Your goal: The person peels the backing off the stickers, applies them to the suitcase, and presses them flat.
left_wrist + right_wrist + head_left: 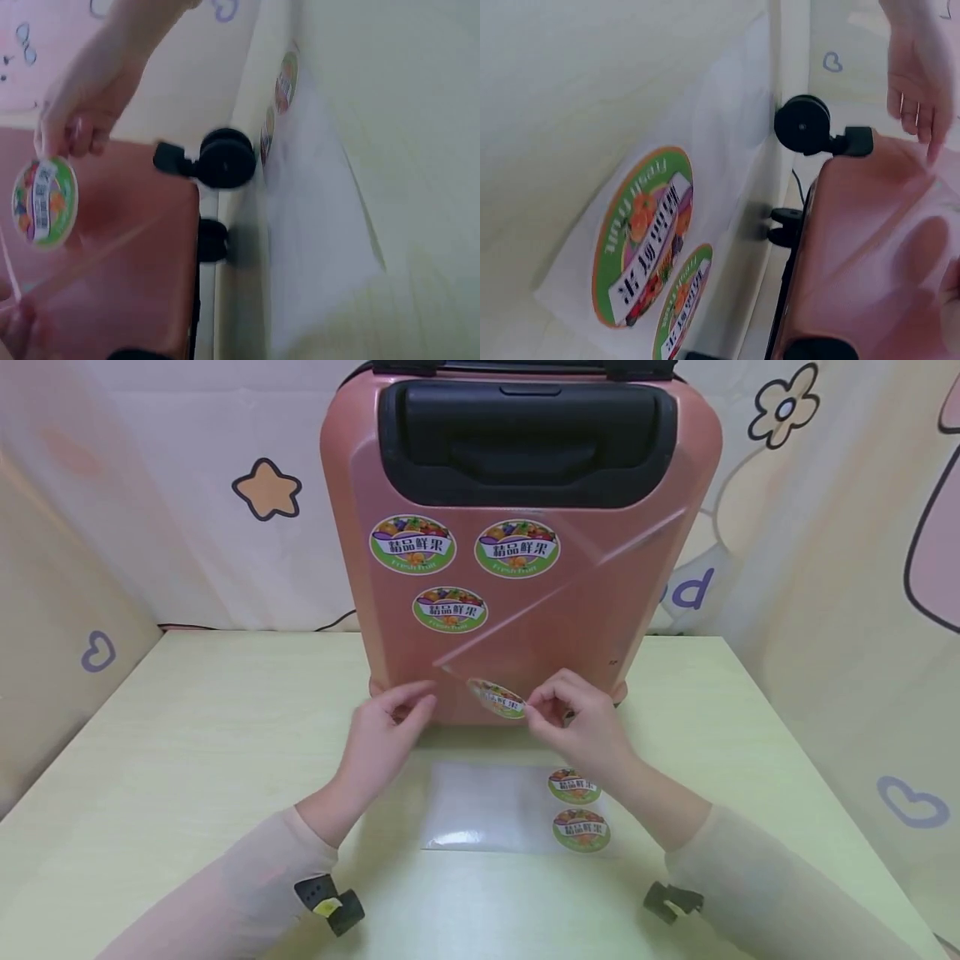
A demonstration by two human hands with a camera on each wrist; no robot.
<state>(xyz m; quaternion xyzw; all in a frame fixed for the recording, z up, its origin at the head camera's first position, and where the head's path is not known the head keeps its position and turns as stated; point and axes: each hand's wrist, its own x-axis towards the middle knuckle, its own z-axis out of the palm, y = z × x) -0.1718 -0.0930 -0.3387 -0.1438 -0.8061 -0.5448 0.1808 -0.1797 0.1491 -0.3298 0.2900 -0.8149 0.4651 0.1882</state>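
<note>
My right hand (581, 714) pinches one end of an oval fruit sticker (497, 699) between thumb and fingers. The sticker hangs in front of the lower part of a pink suitcase (555, 627); the left wrist view shows its printed face turned outward. My left hand (386, 727) is held to the left of that sticker, holding nothing, its fingers fairly straight in the right wrist view. Three matching stickers lie flat on the suitcase: an upper left one (412, 545), an upper right one (517, 549) and a lower one (450, 610).
On the pale table (225, 760), below my hands, lies a glossy sticker sheet (487, 810) with two stickers at its right side. The suitcase stands upright at the back, its black handle recess (525, 443) on top and black wheels (226, 159) beneath. A patterned curtain (187, 435) hangs behind.
</note>
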